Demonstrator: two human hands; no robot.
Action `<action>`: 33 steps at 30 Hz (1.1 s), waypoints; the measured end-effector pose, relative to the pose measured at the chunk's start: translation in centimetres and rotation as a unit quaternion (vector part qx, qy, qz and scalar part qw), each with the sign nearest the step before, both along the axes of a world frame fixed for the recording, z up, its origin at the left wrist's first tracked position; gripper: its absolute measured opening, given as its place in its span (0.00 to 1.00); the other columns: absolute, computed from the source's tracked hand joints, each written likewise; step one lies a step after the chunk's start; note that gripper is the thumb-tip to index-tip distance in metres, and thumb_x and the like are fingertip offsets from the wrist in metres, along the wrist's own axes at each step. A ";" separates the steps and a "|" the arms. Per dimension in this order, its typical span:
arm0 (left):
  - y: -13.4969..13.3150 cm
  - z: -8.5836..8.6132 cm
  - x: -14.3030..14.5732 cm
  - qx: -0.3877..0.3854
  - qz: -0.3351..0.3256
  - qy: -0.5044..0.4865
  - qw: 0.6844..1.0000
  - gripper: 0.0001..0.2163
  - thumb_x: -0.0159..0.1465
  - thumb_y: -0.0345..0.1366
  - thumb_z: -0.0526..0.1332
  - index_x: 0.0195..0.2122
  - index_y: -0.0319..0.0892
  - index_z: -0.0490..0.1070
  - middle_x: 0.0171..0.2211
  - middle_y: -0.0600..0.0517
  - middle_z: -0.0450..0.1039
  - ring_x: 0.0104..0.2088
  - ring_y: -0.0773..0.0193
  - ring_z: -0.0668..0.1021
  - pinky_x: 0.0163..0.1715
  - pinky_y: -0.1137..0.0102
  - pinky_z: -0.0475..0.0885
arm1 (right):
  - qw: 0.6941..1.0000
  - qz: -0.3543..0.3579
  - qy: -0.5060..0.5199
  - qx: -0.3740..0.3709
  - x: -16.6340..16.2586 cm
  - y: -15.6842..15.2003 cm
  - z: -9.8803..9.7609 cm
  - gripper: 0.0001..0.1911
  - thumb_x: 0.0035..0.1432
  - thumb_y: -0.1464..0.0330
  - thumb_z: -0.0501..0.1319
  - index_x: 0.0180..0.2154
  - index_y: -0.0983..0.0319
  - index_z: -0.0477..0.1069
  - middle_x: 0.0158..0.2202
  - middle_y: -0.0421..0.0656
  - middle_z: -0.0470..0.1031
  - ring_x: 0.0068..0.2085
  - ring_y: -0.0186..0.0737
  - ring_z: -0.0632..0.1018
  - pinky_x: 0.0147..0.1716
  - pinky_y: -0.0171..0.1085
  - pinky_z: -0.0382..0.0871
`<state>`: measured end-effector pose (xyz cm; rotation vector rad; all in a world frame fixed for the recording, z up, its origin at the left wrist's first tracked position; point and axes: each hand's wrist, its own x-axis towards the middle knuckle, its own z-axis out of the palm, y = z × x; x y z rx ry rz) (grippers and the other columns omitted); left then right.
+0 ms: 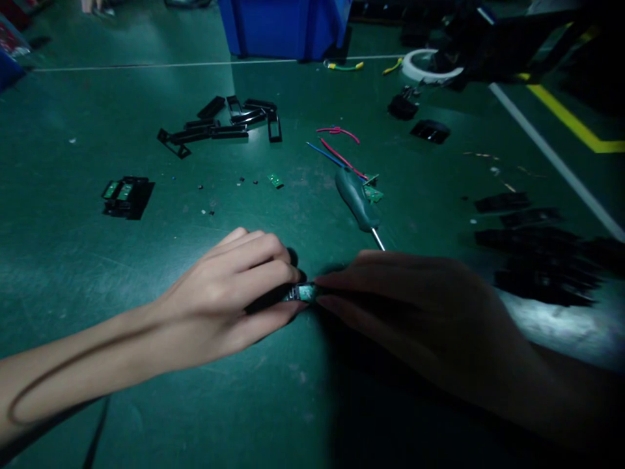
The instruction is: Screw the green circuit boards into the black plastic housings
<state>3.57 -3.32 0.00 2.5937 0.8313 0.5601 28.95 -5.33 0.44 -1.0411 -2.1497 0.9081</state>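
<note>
My left hand [229,293] is closed on a small black housing with a green circuit board [306,292] showing at its right end. From the right, my right hand [415,312], in deep shadow, pinches at that same end with thumb and fingertips. The fingers hide most of the part. Just beyond my right hand lies a screwdriver [355,198] with a dark green handle, its shaft pointing toward me. Red and blue wires [336,156] and a small green board [374,193] lie beside the handle.
Black rectangular frames [229,131] lie in a loose pile at the back left. Black housings with green boards [125,195] sit at the left. Dark parts [547,254] are heaped at the right. A blue bin [288,29] and a white ring [432,66] stand at the back.
</note>
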 end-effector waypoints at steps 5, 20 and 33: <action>0.0 0.1 -0.1 -0.002 -0.006 -0.004 1.000 0.02 0.72 0.31 0.63 0.45 0.39 0.74 0.41 0.51 0.75 0.41 0.65 0.76 0.41 0.65 0.63 | 1.000 -0.004 -0.007 0.027 -0.1 0.1 -0.1 0.07 0.65 0.73 0.67 0.43 0.61 0.84 0.31 0.38 0.79 0.27 0.25 0.76 0.28 0.25 0.68; -0.1 0.1 -0.1 0.006 -0.020 0.002 1.000 0.03 0.73 0.32 0.63 0.45 0.39 0.73 0.41 0.50 0.75 0.41 0.64 0.76 0.41 0.64 0.63 | 0.998 0.003 -0.023 0.052 -0.1 0.1 -0.5 0.06 0.65 0.73 0.68 0.42 0.62 0.84 0.33 0.39 0.79 0.29 0.26 0.77 0.28 0.27 0.66; -0.4 0.1 -0.1 0.023 -0.009 -0.023 0.999 0.08 0.71 0.31 0.65 0.51 0.39 0.73 0.44 0.50 0.75 0.43 0.65 0.77 0.42 0.66 0.68 | 1.000 0.013 -0.011 0.015 0.1 0.3 -0.2 0.06 0.65 0.71 0.68 0.42 0.61 0.84 0.30 0.38 0.79 0.27 0.25 0.75 0.25 0.27 0.65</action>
